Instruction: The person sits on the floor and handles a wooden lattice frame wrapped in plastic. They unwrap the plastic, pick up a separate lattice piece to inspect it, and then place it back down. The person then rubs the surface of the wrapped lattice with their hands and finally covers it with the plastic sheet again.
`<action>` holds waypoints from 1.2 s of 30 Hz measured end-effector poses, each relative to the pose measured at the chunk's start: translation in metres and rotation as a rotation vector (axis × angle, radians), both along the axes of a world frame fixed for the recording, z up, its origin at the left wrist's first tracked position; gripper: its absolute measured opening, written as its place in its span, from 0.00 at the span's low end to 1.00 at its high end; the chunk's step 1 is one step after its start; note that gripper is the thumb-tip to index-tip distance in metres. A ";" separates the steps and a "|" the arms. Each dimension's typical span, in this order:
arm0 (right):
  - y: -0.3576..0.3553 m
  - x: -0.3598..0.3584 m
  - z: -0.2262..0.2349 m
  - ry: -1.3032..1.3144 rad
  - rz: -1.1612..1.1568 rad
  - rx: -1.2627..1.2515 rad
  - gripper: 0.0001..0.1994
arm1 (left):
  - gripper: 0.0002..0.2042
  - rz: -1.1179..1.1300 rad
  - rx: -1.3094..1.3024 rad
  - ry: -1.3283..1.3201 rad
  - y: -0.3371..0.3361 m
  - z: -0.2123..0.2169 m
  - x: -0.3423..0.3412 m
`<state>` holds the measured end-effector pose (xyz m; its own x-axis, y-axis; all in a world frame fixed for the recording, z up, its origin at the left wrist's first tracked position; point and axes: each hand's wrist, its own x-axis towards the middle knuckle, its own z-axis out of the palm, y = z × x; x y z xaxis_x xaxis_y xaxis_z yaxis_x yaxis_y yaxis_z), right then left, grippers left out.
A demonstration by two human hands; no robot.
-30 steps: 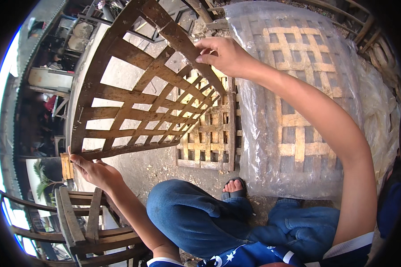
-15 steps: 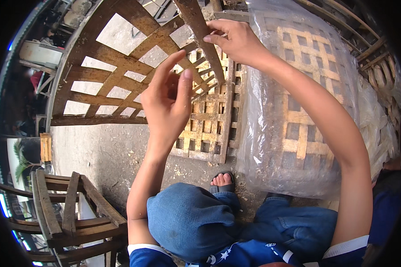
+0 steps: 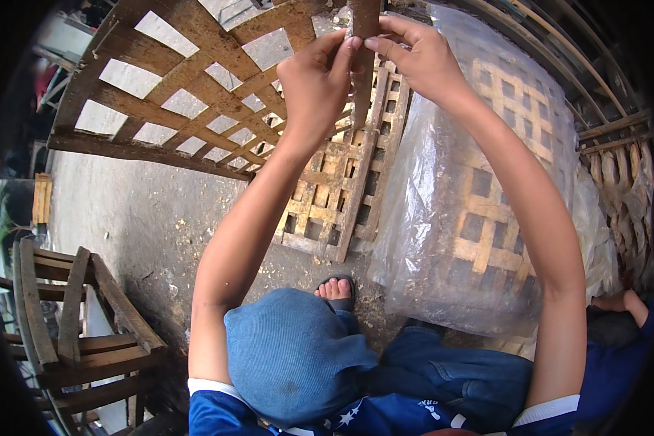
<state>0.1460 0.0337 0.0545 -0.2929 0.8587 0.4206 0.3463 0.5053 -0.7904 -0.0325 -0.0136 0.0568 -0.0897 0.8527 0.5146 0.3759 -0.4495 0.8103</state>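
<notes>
A brown wooden lattice rack [image 3: 189,94] stands tilted in front of me, with a thick edge bar [image 3: 363,80] on its right side. My left hand [image 3: 316,83] is closed in a pinch against the left of this bar. A small whitish bit shows by its fingertips, too small to name. On the other side, my right hand [image 3: 421,58] has its thumb and fingers closed at the bar's right edge; its fingertips are partly hidden. Both hands nearly meet near the top of the view.
Flat lattice panels [image 3: 327,196] lie on the floor beyond my foot. Clear plastic sheeting [image 3: 429,218] covers another lattice panel to the right. A slatted wooden frame [image 3: 73,312] stands at lower left. Another person's arm [image 3: 634,309] shows at the right edge.
My left hand has risen from open fingers below the bar to a pinch at it. The right hand has moved slightly up and right. The rack has shifted in view, up and left.
</notes>
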 end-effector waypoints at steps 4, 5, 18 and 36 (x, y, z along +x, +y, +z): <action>0.001 0.003 0.003 -0.018 0.012 0.014 0.17 | 0.14 0.011 -0.029 -0.069 0.000 0.006 0.005; 0.001 0.003 0.003 -0.012 0.013 0.013 0.17 | 0.12 0.024 -0.010 -0.071 0.001 0.007 0.006; -0.008 -0.002 0.006 -0.074 -0.177 0.061 0.22 | 0.13 -0.274 -0.191 -0.256 -0.030 0.003 -0.014; 0.001 -0.004 0.002 0.001 -0.079 0.027 0.18 | 0.18 -0.008 0.093 0.056 -0.001 0.018 0.008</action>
